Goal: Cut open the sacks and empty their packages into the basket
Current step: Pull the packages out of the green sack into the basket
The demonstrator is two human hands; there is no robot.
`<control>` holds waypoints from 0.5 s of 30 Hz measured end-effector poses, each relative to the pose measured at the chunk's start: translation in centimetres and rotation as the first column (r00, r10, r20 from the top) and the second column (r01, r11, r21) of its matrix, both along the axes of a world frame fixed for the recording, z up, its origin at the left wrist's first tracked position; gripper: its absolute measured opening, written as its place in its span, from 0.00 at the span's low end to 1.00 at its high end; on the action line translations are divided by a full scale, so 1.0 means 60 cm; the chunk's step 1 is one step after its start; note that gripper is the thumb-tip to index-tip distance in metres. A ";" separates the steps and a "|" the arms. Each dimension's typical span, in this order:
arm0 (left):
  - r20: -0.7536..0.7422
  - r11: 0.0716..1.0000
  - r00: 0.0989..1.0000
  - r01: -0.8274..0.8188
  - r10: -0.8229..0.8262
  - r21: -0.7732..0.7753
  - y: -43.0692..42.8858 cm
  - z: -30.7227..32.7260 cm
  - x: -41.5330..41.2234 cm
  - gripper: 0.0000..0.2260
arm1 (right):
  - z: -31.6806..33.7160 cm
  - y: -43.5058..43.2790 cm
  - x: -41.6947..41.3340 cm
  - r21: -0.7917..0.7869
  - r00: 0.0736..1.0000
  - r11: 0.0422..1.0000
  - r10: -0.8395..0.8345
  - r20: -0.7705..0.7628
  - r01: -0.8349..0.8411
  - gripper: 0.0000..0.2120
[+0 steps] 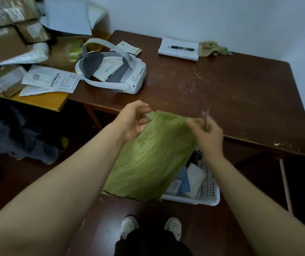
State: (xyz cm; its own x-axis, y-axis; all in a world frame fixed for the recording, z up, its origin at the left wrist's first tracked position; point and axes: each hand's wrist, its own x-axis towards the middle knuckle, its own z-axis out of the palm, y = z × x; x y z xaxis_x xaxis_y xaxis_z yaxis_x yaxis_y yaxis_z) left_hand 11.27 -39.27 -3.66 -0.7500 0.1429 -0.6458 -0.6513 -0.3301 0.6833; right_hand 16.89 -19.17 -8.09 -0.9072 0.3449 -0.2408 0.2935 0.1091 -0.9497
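While both hands hold it up, the green sack [151, 156] hangs mouth-down in front of the person, its lower edge over the near-left part of the white plastic basket [208, 198] on the floor.

Dark brown table [221, 85] fills the upper right, its near edge just behind the sack. Lower yellow table [42, 100] at left, piled with cardboard parcels [5, 34] and printed papers.

Sack looks limp and flat. Basket sits under the table edge with flat packages [194, 178] inside, white and blue, partly hidden by the sack.

White VR headset [114, 71] lies on the brown table, far left. Left hand [133, 121] pinches the sack's top left corner, thumb over the fabric. Right hand [208, 132] is motion-blurred, fingers curled on the top right corner. 1 thin blade-like tool [207, 119] sticks up from that hand; can't tell what kind.

Notepad [179, 49] at the table's far edge, crumpled rag [212, 48] just beside it, 1 pen [182, 48] on the pad. 2 white shoes [129, 225] at the bottom.
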 end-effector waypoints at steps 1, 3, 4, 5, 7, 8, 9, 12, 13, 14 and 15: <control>0.014 0.999 1.000 0.011 -0.012 0.049 0.007 0.004 0.001 0.07 | -0.007 -0.020 0.016 -0.083 0.996 0.993 0.086 0.030 -0.083 0.45; 0.035 0.993 0.999 0.027 -0.031 0.116 0.026 0.020 -0.002 0.08 | -0.023 -0.051 0.030 -0.128 0.982 0.980 0.166 0.087 -0.154 0.40; 0.035 0.991 0.999 0.018 -0.023 0.134 0.032 0.025 -0.004 0.08 | -0.025 -0.061 0.030 -0.112 0.987 0.986 0.137 0.081 -0.127 0.27; 0.029 0.989 1.000 -0.003 -0.001 0.146 0.038 0.030 -0.006 0.07 | -0.022 -0.063 0.025 -0.079 0.995 0.995 0.069 0.074 -0.063 0.13; -0.045 0.994 0.999 0.017 -0.013 0.110 0.029 0.026 -0.011 0.11 | -0.012 -0.052 0.005 -0.109 0.993 0.991 -0.068 0.092 0.078 0.04; -0.124 0.993 0.985 0.122 -0.120 0.004 0.018 0.019 -0.012 0.23 | -0.006 -0.043 -0.004 -0.185 0.988 0.973 -0.119 0.098 0.136 0.05; -0.193 0.937 0.926 0.288 -0.325 -0.198 0.004 0.007 -0.010 0.37 | 0.004 -0.035 -0.013 -0.260 0.982 0.949 -0.151 0.112 0.175 0.06; 0.033 0.408 0.590 0.596 -0.807 -0.692 -0.005 -0.036 0.026 0.56 | 0.027 -0.027 -0.035 -0.371 0.979 0.909 -0.144 0.146 0.189 0.13; 0.139 0.243 0.550 0.563 -0.824 -0.790 -0.007 -0.058 0.034 0.50 | 0.037 -0.028 -0.041 -0.378 0.977 0.904 -0.149 0.153 0.197 0.14; 0.207 0.122 0.551 0.501 -0.808 -0.857 -0.011 -0.072 0.037 0.40 | 0.046 -0.027 -0.048 -0.362 0.979 0.913 -0.146 0.143 0.189 0.14; 0.215 0.081 0.585 0.438 -0.782 -0.896 -0.016 -0.076 0.036 0.27 | 0.056 -0.023 -0.055 -0.300 0.983 0.940 -0.128 0.129 0.162 0.13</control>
State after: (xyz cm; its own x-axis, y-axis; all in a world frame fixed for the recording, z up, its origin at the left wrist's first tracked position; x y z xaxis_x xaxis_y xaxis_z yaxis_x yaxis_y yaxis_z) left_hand 13.43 -40.20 -8.22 -0.8172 0.1988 -0.5409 -0.0587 0.9050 0.4213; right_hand 13.57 -20.52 -4.74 -0.8162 0.3644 -0.4483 0.3850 -0.2356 -0.8924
